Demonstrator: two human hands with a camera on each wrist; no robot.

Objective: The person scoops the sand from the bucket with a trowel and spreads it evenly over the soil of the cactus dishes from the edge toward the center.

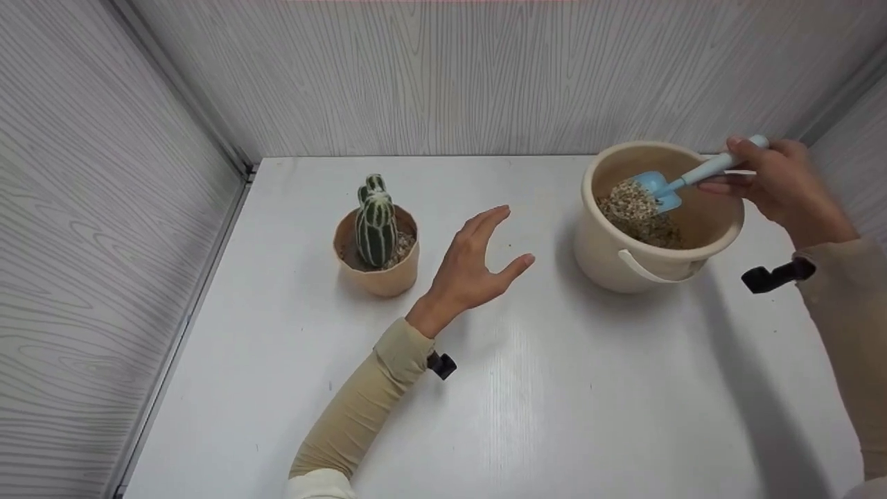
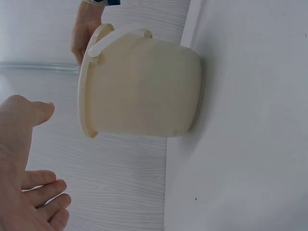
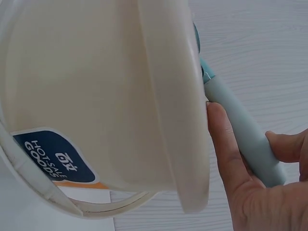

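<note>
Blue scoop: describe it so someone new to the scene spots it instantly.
On the white table, find the cream bucket at the right. The blue scoop reaches into it, blade on the gravel, handle gripped by the right hand. It is the only blue thing there.

Light blue plastic scoop (image 1: 675, 186), small, with a long rounded handle and shallow blade. Handle pinched in the fingers (image 1: 745, 149) of the right hand (image 1: 783, 187), running up toward 2 o'clock; blade tilted down toward 8 o'clock, resting on the gravel (image 1: 634, 211). Gravel is tan and grey, coarse, heaped against the 9 o'clock wall inside the bucket (image 1: 610, 256). Bucket is cream plastic, round, upright on the surface at about 2 o'clock from centre, with its bail handle folded down at the front and a dark blue label on the outer wall. Scoop handle crosses the bucket rim at 2 o'clock.
</note>
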